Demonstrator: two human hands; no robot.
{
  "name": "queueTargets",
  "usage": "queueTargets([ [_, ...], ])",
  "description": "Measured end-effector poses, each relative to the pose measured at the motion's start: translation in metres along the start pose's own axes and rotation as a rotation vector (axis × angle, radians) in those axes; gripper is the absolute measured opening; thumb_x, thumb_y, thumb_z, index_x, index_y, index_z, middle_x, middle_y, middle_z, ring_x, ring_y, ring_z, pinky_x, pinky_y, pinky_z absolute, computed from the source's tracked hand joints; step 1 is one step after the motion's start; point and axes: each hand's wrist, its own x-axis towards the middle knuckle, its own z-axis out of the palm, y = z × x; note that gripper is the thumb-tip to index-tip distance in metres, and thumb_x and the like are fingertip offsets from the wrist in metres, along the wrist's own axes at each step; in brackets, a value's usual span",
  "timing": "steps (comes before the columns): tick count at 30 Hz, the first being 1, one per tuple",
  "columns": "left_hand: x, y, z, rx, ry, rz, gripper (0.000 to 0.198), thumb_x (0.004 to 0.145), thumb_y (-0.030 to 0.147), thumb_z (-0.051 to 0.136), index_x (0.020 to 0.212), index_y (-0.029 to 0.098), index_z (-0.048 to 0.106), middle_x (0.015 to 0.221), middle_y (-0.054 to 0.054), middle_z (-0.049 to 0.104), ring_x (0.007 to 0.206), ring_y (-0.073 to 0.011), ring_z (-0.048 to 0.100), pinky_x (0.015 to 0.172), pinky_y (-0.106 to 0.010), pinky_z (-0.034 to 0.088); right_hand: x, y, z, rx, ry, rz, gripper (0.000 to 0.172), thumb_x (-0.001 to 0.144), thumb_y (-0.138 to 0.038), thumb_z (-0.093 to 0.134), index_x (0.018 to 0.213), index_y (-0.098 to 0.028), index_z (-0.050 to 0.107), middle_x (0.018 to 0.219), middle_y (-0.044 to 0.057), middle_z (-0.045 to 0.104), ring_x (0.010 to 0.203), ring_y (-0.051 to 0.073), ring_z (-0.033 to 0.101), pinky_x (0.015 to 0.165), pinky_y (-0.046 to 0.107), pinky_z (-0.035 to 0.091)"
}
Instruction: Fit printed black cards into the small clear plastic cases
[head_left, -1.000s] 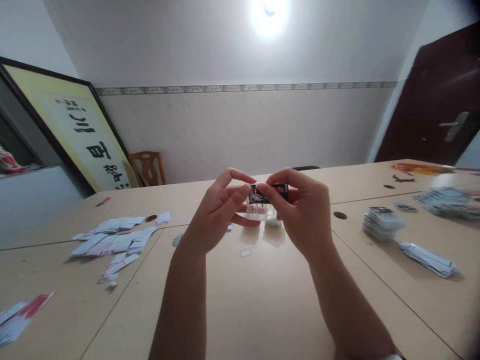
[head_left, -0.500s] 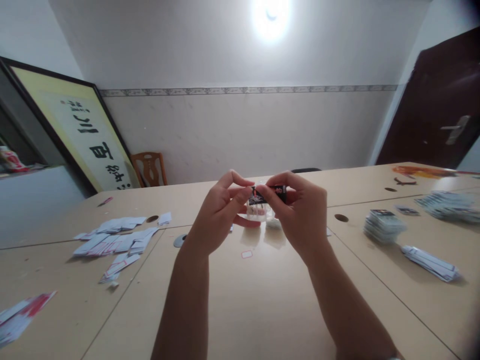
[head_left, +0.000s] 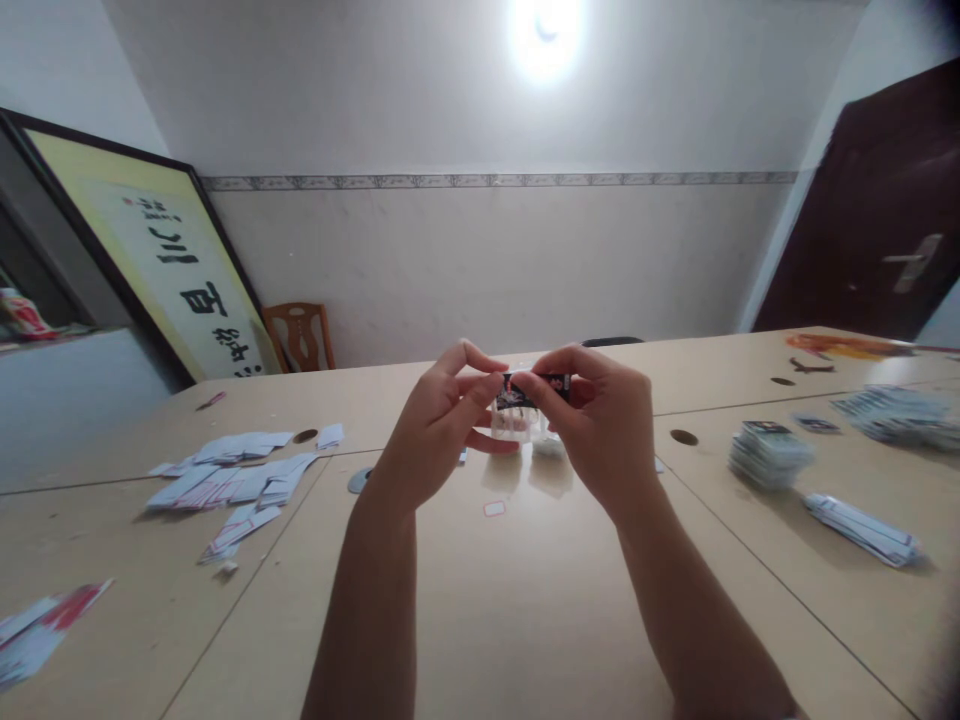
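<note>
Left hand [head_left: 439, 430] and right hand [head_left: 607, 415] both pinch the clear packet [head_left: 514, 422] above the counter [head_left: 517, 610]; uneven thumb pressure could crease its black label [head_left: 515, 397], and a loosened pinch could drop it.

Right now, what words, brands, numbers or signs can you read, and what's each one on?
"川", on the framed calligraphy.
"百", just below it; other characters are unclear, small or cut off.
Black printed card in the left hand and right hand: too small and blurred.
Stacked packs: print too small.
Red-bordered label: no writing made out.
Red-and-white container: too blurred.
</note>
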Motion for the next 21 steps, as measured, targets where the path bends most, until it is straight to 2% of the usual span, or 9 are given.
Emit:
queueTargets([
  [21,-0.0017,0.0001,0.0019,0.027,-0.004,0.015,0.029,0.091,0.045,0.065,0.095,0.020,0.052,0.088,-0.003,0.069,0.076,-0.0185,0.073,0.059,-0.031,0.066,-0.0004,-0.0017,0.0008,-0.050,0.027,-0.024,0.019,0.082,-0.032,0.071,0.069,-0.020,0.063,0.056,-0.006,0.057,0.047,0.008,0.045,0.050,0.024,0.038],
])
